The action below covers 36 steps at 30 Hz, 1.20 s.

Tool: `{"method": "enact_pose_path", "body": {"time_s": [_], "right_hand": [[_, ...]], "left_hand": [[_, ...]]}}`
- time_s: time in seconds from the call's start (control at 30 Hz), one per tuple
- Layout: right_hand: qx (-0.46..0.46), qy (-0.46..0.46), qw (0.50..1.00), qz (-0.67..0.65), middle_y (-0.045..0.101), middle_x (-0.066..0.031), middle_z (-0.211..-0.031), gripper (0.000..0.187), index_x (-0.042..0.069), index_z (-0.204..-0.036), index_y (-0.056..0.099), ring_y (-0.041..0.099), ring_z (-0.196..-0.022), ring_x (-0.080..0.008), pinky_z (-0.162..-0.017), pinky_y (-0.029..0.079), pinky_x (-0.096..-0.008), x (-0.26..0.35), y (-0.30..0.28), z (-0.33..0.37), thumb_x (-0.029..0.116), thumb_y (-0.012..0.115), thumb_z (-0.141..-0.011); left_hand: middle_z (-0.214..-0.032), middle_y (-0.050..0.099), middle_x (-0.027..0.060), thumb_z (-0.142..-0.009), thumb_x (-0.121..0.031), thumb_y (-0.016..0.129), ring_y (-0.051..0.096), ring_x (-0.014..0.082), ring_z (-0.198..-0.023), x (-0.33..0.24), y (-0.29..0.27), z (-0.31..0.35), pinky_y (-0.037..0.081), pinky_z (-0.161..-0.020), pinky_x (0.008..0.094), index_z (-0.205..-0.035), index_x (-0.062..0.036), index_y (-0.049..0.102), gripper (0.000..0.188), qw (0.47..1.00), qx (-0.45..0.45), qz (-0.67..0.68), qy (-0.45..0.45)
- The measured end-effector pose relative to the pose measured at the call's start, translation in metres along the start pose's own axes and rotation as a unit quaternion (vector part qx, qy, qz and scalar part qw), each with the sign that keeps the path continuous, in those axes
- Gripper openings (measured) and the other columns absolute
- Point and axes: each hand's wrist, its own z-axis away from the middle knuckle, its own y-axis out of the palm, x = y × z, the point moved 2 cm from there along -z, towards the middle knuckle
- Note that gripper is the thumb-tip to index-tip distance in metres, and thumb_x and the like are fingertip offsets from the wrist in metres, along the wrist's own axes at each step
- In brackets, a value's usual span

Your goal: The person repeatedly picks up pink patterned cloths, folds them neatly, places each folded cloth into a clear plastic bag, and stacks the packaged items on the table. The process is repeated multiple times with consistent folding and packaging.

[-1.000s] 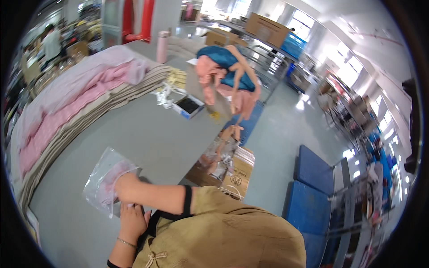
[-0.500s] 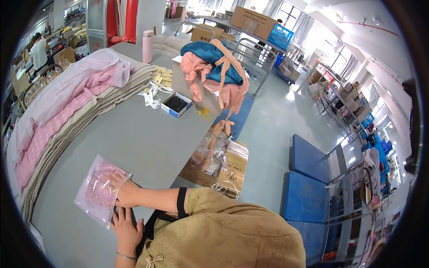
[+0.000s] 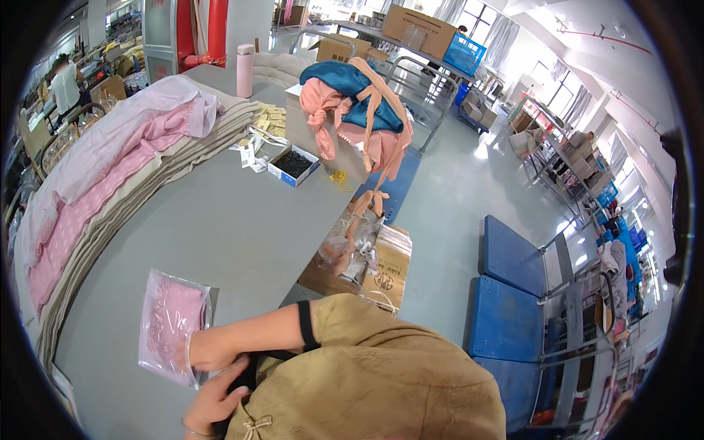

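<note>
A clear plastic bag [image 3: 155,312] with folded pink lace-patterned fabric [image 3: 180,308] inside lies flat on the grey table. My right hand [image 3: 210,349] reaches in from the right at the bag's open edge, with its fingers over the lower part of the fabric. Plastic and blur hide how those fingers are bent. Just below it, beside the bag's lower corner, is my left hand [image 3: 213,400], a bracelet at its wrist. Its fingers are apart and it appears to hold nothing, though part of it is close under my right wrist.
Stacked beige and pink fabric [image 3: 110,176] lines the table's left side. Farther back are a box of small black pieces [image 3: 293,166], white tags [image 3: 253,150], yellow bands [image 3: 339,180] and a pink bottle [image 3: 245,71]. Blue chairs [image 3: 510,315] and an open carton [image 3: 326,279] stand right.
The bag has turned more upright and shifted slightly right and down. My right hand has moved down along its edge. My left hand has come off the bag's corner and dropped lower.
</note>
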Motion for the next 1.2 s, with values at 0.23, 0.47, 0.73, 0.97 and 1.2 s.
{"method": "enact_pose_path", "body": {"time_s": [0.23,0.47,0.73,0.97,1.2], "right_hand": [[-0.228,0.169,0.922,0.262,0.035,-0.0236,-0.146,0.079,-0.006,-0.135,0.044,0.021,-0.141,-0.0408,-0.116,0.013,-0.0486,-0.011,-0.006,0.029,0.048,0.062,-0.079],[-0.178,0.159,0.942,0.236,0.033,-0.0235,-0.147,0.081,-0.007,-0.135,0.043,0.018,-0.141,-0.0415,-0.116,0.014,-0.0493,-0.022,-0.013,0.017,0.05,0.062,-0.08],[-0.391,0.15,0.889,0.187,0.057,-0.0214,-0.12,0.038,-0.001,-0.115,0.054,0.055,-0.109,-0.0391,-0.092,0.046,-0.0462,-0.034,-0.034,0.064,0.008,0.062,-0.079],[-0.318,0.125,0.896,0.284,0.054,-0.0185,-0.127,0.039,-0.001,-0.115,0.054,0.051,-0.117,-0.036,-0.096,0.042,-0.0464,-0.047,-0.04,0.055,0.01,0.065,-0.079],[-0.288,0.04,0.915,0.279,0.061,-0.0155,-0.109,0.026,-0.001,-0.103,0.059,0.055,-0.106,-0.0347,-0.089,0.046,-0.0439,-0.013,-0.037,0.045,0.005,0.062,-0.077]], "left_hand": [[-0.143,0.041,0.0186,-0.097,-0.025,0.041,0.038,0.0314,-0.134,0.063,-0.081,-0.045,0.027,-0.11,0.0464,-0.136,0.0019,0.044,0.048,0.907,-0.299,-0.274,-0.111],[-0.152,0.029,0.0163,-0.095,-0.029,0.043,0.022,0.0326,-0.143,0.069,-0.061,-0.058,0.014,-0.115,0.0504,-0.145,-0.0032,0.034,0.057,0.837,-0.257,-0.438,-0.204],[-0.147,0.037,0.0158,-0.09,-0.019,0.052,0.03,0.0303,-0.139,0.064,-0.059,-0.066,0.022,-0.113,0.0515,-0.138,-0.0043,0.043,0.052,0.799,-0.312,-0.507,-0.09],[-0.147,0.038,0.0119,-0.094,-0.026,0.046,0.034,0.0273,-0.137,0.063,-0.055,-0.066,0.025,-0.112,0.0487,-0.138,-0.0116,0.045,0.047,0.863,-0.231,-0.447,-0.047],[-0.144,0.041,0.0137,-0.093,-0.021,0.048,0.039,0.0301,-0.132,0.078,-0.051,-0.069,0.029,-0.11,0.046,-0.133,-0.0089,0.049,0.041,0.876,-0.296,-0.38,-0.025]]}}
